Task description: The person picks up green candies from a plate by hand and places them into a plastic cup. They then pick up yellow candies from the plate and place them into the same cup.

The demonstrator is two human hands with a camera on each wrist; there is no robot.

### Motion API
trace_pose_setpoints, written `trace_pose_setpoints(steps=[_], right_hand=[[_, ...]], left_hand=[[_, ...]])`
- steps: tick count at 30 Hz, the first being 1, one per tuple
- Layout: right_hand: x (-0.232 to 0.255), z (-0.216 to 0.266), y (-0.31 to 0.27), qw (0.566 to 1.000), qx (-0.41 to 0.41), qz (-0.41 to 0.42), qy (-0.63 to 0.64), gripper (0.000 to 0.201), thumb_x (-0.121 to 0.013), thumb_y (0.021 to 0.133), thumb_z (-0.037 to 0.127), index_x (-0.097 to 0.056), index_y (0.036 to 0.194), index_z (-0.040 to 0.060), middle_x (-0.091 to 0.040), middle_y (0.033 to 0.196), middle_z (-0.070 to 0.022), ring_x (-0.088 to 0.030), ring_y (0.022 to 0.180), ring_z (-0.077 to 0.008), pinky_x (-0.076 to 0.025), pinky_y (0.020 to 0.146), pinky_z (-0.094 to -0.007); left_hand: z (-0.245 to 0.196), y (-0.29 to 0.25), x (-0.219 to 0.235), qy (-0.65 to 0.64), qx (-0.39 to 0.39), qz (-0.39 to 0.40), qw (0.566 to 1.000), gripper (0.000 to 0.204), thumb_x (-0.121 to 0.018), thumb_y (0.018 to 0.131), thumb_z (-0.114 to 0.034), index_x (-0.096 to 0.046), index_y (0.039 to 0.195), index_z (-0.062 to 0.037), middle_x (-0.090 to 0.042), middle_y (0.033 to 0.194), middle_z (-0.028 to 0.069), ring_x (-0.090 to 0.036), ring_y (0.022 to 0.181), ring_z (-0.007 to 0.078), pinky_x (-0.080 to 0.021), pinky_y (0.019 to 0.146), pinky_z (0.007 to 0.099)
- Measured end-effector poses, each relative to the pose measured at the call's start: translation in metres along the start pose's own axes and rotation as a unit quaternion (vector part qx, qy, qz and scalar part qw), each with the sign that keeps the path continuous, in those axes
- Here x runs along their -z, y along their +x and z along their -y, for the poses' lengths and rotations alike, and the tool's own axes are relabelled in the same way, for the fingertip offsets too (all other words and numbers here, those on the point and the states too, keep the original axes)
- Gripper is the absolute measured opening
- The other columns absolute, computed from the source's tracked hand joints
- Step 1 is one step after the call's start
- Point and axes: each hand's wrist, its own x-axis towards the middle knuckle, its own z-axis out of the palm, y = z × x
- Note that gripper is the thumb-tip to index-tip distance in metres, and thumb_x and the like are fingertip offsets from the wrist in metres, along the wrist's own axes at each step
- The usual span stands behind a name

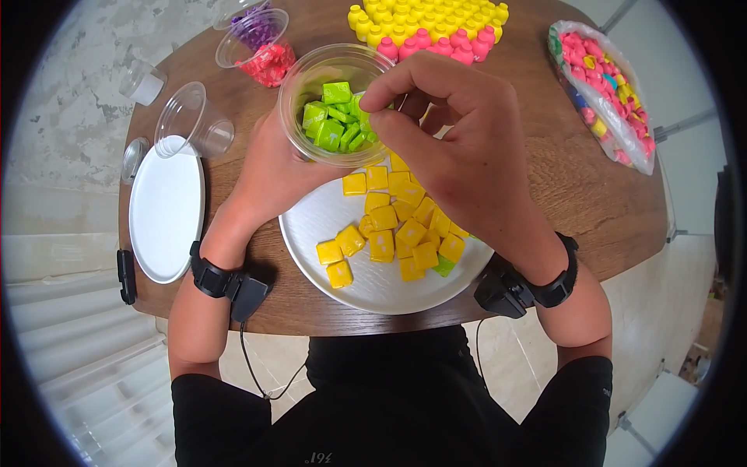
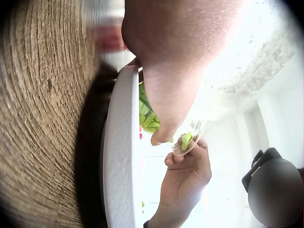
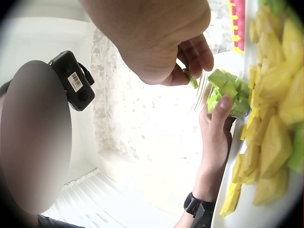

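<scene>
My left hand [image 1: 272, 171] grips a clear plastic cup [image 1: 299, 70] holding several green wrapped squares [image 1: 328, 134], tilted over the white plate. At the cup's mouth, my right hand [image 1: 467, 140] pinches a green piece, which shows between thumb and finger in the right wrist view [image 3: 193, 82]. Under both hands the round white plate [image 1: 311, 226] carries many yellow squares [image 1: 381, 245] and one green piece [image 1: 443, 266] at its lower right. In the left wrist view the left thumb [image 2: 163, 135] lies along the cup.
An oval white plate [image 1: 167, 226] and empty clear cups [image 1: 183, 117] are at the left. Cups with purple and red pieces [image 1: 268, 66] stand behind them. Yellow and pink bottle shapes [image 1: 424, 23] fill the back; a plastic bag of coloured pieces [image 1: 603, 93] lies at the right.
</scene>
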Motion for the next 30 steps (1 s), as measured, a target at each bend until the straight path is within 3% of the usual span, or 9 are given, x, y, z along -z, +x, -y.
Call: trace_pose_setpoints(steps=[22,30], right_hand=[[-0.0012,-0.0008,-0.0006,1.0,0.016,-0.001,-0.007,0.006,-0.073,0.091,0.003,-0.076,0.097,0.0026,-0.075,0.087,-0.0011,-0.066,0.073,-0.0065,-0.05,0.064,-0.0239],[-0.0017,-0.001,-0.0005,1.0,0.014,-0.001,-0.008,0.006,-0.073,0.091,0.003,-0.076,0.097,0.0028,-0.075,0.087,-0.001,-0.065,0.073,-0.0068,-0.05,0.064,-0.0241]], left_hand=[[-0.0012,0.0,0.0005,0.019,-0.018,-0.004,1.0,0.088,-0.098,0.073,-0.017,-0.055,0.148,-0.0048,-0.07,0.135,0.0123,-0.07,0.125,0.0245,-0.055,0.107,0.0391],[-0.003,0.0,0.0008,-0.002,0.016,0.004,1.0,0.084,-0.098,0.072,-0.016,-0.057,0.145,-0.0067,-0.067,0.139,0.0098,-0.066,0.126,0.0224,-0.052,0.109,0.038]])
